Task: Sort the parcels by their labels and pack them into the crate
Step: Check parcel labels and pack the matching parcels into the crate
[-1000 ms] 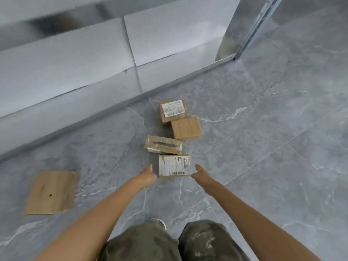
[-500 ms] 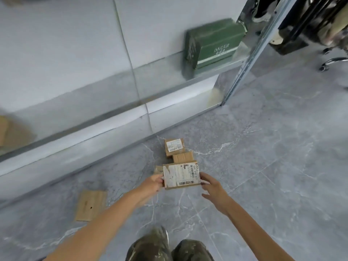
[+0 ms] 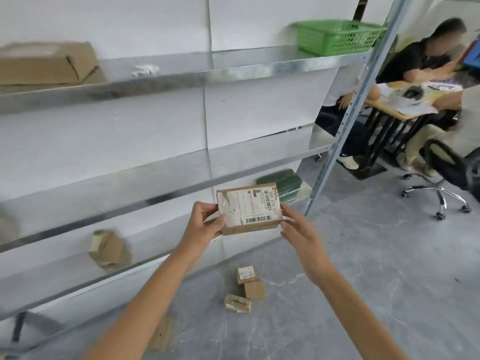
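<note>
I hold a small brown parcel (image 3: 249,210) with a white barcode label up in front of the shelves. My left hand (image 3: 205,222) grips its left edge, thumb on the label. My right hand (image 3: 298,229) touches its right edge with fingers spread and fairly straight. Three more small parcels lie on the grey floor below: one labelled (image 3: 246,273), one plain brown (image 3: 255,289), one taped (image 3: 237,304). A green plastic crate (image 3: 337,37) stands on the top shelf at the right.
Metal shelving (image 3: 161,79) fills the left. It carries a large cardboard box (image 3: 49,64), a small parcel (image 3: 106,248) and a dark green box (image 3: 280,181). A flat cardboard piece (image 3: 162,336) lies on the floor. At the right, seated people, a desk (image 3: 405,107) and an office chair (image 3: 441,178).
The labelled parcel has risen from the floor to chest height between both hands. My view has tilted up, bringing the shelves, green crate and people into sight.
</note>
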Demonstrator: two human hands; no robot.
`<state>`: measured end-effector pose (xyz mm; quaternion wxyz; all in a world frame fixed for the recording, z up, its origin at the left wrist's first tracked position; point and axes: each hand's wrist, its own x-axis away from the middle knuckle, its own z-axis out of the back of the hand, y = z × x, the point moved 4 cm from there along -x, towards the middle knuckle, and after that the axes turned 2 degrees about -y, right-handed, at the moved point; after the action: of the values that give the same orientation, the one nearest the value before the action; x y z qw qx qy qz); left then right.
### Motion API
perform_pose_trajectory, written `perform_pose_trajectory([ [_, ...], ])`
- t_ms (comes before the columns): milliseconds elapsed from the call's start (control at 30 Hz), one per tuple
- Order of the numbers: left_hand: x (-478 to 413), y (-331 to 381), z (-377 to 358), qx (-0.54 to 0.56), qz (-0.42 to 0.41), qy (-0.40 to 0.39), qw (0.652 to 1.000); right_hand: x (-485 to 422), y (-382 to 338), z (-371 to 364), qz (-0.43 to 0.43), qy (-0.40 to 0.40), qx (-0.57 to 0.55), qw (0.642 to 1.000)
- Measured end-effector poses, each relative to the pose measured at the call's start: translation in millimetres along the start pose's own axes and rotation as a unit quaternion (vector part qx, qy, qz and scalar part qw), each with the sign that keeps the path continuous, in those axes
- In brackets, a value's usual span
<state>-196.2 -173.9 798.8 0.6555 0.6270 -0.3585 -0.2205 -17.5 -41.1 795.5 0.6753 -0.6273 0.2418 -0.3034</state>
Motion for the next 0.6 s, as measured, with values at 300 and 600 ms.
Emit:
perform_pose_trajectory([
  [300,124.0,59.3,47.2,0.018,-0.022,-0.095,0.995,85.6,-103.8,-47.8,0.148,-0.007,-0.005,0.989],
  [600,236.3,49.9,93.6,0.046,-0.067,0.021,0.996,189.1,-122.4,-178.5,0.180,-0.044,-0.061,0.981],
])
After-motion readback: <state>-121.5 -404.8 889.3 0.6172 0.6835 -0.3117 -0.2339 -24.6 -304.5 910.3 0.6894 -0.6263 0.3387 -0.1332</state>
